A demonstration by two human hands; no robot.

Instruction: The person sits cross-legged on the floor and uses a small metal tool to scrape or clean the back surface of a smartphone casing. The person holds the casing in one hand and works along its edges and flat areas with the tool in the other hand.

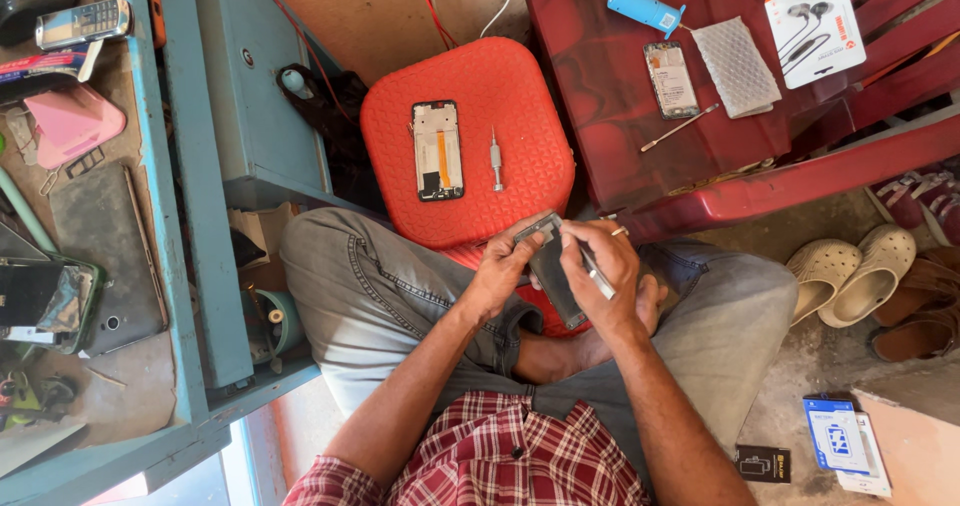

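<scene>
Left hand (497,268) gripped flat dark phone panel (553,271); right hand (606,271) pinched slim metal tool (597,278) against it, above ribbed red stool (500,91).

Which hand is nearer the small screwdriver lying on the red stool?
The left hand. It grips the dark phone panel just below the small screwdriver on the red stool. The right hand, with a thin tool, sits farther right.
</scene>
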